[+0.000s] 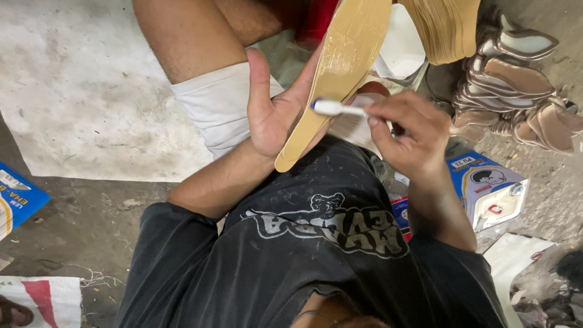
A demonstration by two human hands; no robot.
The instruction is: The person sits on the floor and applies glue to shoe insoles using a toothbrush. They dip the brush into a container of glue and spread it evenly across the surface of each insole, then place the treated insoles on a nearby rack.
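I see a faded black T-shirt (316,255) with a grey printed graphic at lower centre, white shorts (215,106) at upper centre.

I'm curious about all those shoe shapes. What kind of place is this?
Probably a small shoemaking workshop: the left hand holds a tan insole, finished soles are stacked nearby, and a glue tin sits on the floor.
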